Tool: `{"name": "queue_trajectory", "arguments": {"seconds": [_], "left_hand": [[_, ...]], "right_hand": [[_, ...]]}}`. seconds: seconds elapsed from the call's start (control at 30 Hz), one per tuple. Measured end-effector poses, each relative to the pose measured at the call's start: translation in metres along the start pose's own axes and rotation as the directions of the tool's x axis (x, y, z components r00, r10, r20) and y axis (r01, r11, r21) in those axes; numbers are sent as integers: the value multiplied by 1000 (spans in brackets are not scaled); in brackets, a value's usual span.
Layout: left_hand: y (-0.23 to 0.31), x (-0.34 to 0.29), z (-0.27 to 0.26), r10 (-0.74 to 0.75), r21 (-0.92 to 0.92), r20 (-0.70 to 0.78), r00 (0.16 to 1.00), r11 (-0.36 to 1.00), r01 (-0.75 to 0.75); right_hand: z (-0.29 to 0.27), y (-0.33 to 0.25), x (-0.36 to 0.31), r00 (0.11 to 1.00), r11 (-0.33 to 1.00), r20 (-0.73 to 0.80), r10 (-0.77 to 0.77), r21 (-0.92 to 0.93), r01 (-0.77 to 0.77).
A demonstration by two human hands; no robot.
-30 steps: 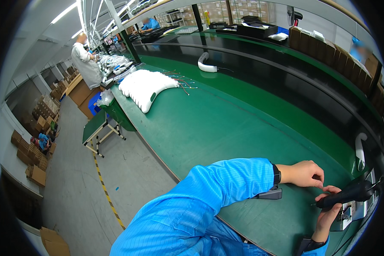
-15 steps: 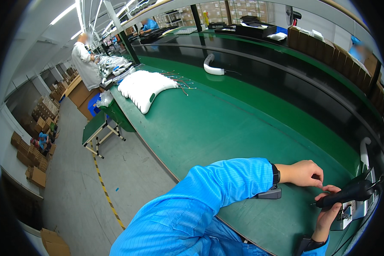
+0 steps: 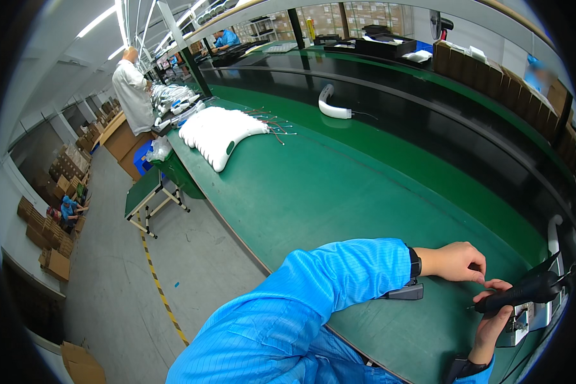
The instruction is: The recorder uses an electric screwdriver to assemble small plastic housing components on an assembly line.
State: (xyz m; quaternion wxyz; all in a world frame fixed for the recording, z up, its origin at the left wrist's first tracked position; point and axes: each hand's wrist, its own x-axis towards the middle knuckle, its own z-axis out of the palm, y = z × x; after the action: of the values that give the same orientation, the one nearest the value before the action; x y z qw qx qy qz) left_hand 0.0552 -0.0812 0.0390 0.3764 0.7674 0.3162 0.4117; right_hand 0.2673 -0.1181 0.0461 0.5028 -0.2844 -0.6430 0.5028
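My left hand (image 3: pixel 456 261) is closed with its fingers curled, and its fingertips almost meet those of my right hand (image 3: pixel 489 329). If anything small lies between them, I cannot make it out. A black electric screwdriver (image 3: pixel 525 291) hangs in front of my right hand and covers part of its fingers. The right thumb and fingertips show around the tool, but whether they grip it cannot be seen. Beside the hands stands a metal fixture (image 3: pixel 520 325). Under my left forearm lies a dark grey block-shaped object (image 3: pixel 404 292) on the green bench top (image 3: pixel 288 198).
White curved housings with wires (image 3: pixel 214 134) are piled on the far left of the bench. A black conveyor belt (image 3: pixel 416 109) carries a white curved piece (image 3: pixel 334 110). Another white curved part (image 3: pixel 553 233) stands at right. A small green table (image 3: pixel 144 192) stands beside the bench.
The white curved piece on the belt has shifted right and slightly nearer. The standing person in white has turned away. My hands have hardly moved.
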Motion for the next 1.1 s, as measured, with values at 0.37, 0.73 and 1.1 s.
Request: {"name": "queue_trajectory", "arguments": {"seconds": [0.37,0.73,1.1], "left_hand": [[-9,13,-22,-6,161,-146,989,986,30],[-148,-2,-291,128,795,-604,787,31,606],[-120,-24,-311,-52,811,-411,910,436,391]], "right_hand": [[-4,5,-1,995,999,-102,-6,-32,3],[1,-8,4,992,998,-125,35,-41,-40],[-10,-3,-2,987,999,-156,30,-14,-32]]}}
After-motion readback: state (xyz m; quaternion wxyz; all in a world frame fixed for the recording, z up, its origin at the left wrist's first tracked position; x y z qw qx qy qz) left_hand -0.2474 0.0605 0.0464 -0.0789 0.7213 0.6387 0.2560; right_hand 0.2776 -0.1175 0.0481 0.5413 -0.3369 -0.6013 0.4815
